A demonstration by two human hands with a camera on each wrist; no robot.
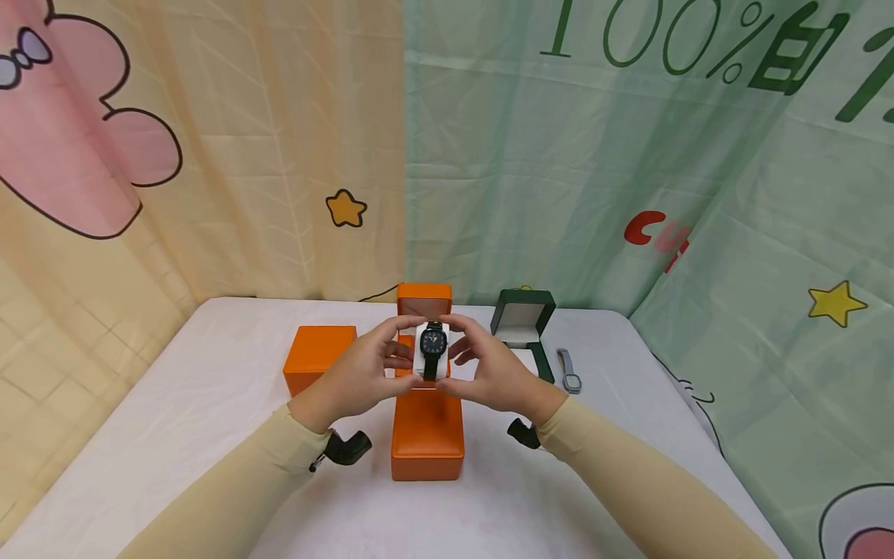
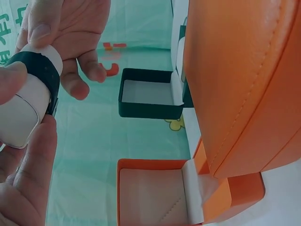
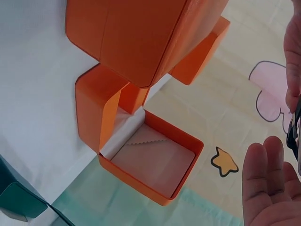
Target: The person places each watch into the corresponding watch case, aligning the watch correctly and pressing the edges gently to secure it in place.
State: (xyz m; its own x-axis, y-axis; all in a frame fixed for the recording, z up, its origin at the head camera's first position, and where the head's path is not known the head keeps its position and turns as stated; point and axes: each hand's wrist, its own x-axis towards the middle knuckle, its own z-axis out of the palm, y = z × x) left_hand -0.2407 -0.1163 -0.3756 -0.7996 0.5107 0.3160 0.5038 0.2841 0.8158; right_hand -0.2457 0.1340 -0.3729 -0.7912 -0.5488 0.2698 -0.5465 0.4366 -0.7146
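Watch [image 1: 433, 340], already round its cushion [image 2: 19, 115], sits pinched by half-curled left hand [image 1: 362, 375] and right hand [image 1: 501, 373], outside open box [image 1: 424, 291] beyond.

green "100%" [image 1: 662, 35], red "c" [image 1: 632, 229] on green curtain [image 1: 559, 155]

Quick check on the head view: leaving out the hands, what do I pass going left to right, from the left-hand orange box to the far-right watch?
Orange box → black watch on a white cushion → open green box → grey watch.
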